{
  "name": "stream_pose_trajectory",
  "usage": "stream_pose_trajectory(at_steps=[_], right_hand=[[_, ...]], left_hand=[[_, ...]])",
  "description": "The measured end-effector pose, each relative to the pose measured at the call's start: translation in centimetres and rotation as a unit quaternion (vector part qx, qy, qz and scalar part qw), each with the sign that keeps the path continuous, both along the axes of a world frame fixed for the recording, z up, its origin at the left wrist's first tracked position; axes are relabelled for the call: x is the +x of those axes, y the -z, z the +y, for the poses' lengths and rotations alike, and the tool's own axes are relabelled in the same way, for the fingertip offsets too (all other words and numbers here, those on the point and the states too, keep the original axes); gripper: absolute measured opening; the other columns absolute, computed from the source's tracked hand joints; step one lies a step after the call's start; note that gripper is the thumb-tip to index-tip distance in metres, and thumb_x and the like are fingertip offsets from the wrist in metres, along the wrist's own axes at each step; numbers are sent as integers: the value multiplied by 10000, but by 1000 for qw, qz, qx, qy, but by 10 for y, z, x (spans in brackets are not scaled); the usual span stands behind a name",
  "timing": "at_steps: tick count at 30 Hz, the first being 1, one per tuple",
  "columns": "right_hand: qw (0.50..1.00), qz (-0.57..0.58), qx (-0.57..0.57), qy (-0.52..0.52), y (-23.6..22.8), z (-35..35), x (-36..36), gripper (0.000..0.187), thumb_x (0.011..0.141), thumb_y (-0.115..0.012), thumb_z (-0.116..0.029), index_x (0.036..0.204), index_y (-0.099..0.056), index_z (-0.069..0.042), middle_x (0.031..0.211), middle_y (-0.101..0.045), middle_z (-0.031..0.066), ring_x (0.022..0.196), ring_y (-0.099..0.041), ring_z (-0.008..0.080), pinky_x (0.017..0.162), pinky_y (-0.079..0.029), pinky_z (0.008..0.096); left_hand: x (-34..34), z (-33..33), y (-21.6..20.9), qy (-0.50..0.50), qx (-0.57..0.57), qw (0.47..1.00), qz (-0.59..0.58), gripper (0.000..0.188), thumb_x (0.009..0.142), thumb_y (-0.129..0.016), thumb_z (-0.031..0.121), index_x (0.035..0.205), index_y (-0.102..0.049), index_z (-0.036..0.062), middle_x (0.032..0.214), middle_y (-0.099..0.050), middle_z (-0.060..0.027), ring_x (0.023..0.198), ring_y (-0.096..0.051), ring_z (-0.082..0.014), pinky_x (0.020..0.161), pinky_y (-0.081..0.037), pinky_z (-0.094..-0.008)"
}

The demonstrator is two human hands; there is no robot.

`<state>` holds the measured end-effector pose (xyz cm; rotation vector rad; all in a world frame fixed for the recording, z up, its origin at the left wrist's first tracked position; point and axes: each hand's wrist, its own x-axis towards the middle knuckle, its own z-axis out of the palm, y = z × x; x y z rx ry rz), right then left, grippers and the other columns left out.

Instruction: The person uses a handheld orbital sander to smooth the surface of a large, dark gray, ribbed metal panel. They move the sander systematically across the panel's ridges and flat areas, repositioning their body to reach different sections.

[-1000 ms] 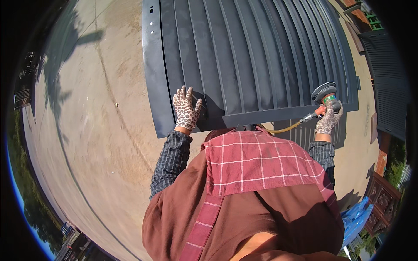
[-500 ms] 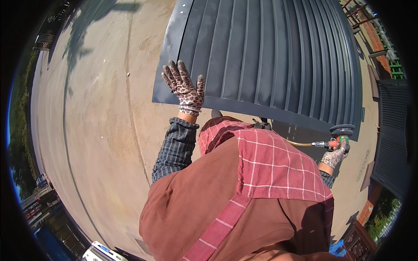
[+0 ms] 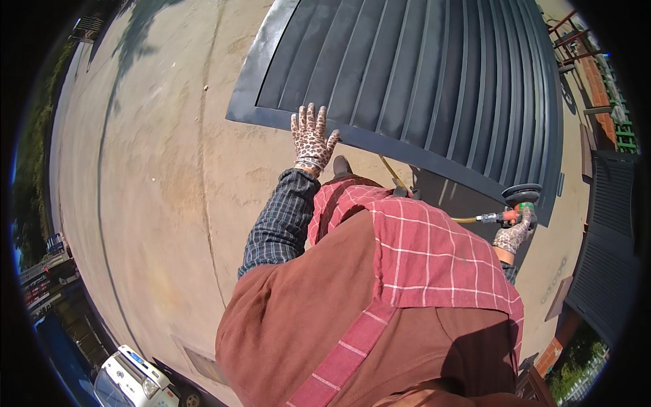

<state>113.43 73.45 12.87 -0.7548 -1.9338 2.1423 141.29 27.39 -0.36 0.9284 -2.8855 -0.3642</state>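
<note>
A large dark grey slatted metal panel (image 3: 397, 74) with a flat border spreads out in front of me. My left hand (image 3: 312, 144), in a leopard-print glove, is open with fingers spread, its fingertips over the panel's near border, right of the left corner. Whether it presses on the metal, I cannot tell. At the panel's near right corner my right hand (image 3: 513, 236), gloved alike, grips an air sander (image 3: 521, 197) with a round black pad and an orange and green body. The pad is at the border; contact is unclear. A yellowish air hose (image 3: 466, 220) joins the sander.
Concrete ground (image 3: 156, 224) stretches to the left. Another dark slatted panel (image 3: 603, 230) stands at the far right, near brick edging (image 3: 603, 98). A white truck (image 3: 132, 380) is parked at the lower left. My shoe (image 3: 342, 165) shows below the near border.
My left hand has shifted right along the near border, away from the panel's left corner. The panel appears turned in view. The sander, still in my right hand, sits slightly farther left and up.
</note>
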Motion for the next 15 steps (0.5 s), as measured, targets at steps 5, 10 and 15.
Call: stream_pose_trajectory(at_steps=[5, 10, 15], right_hand=[[1000, 13, -15, 21, 10, -2, 2, 398, 815, -839, -137, 1126, -595, -90, 1023, -656, 124, 767, -692, 248, 686, -642, 389], [997, -18, -54, 47, 14, -9, -9, 347, 838, -810, -184, 1099, -613, -69, 1063, -657, 127, 820, -706, 262, 718, -645, 401], [996, -24, -89, 20, 25, -16, -13, 379, 854, -801, -248, 1121, -622, -47, 1113, -655, 134, 908, -700, 269, 784, -638, 393]], left_hand=[[6, 24, 3, 27, 94, 987, -128, 875, 922, -707, 492, 1605, -325, 103, 1670, -263, -209, 1561, -185, -412, 1275, -104, -559], [-35, 47, -16, 146, 234, 961, -16, 681, 940, -681, 449, 1470, -531, 49, 1539, -489, -186, 1471, -388, -355, 1247, -233, -497], [-65, 63, -57, 262, 380, 886, -38, 565, 989, -650, 396, 1403, -583, 16, 1390, -605, -221, 1301, -553, -398, 1118, -427, -464]])
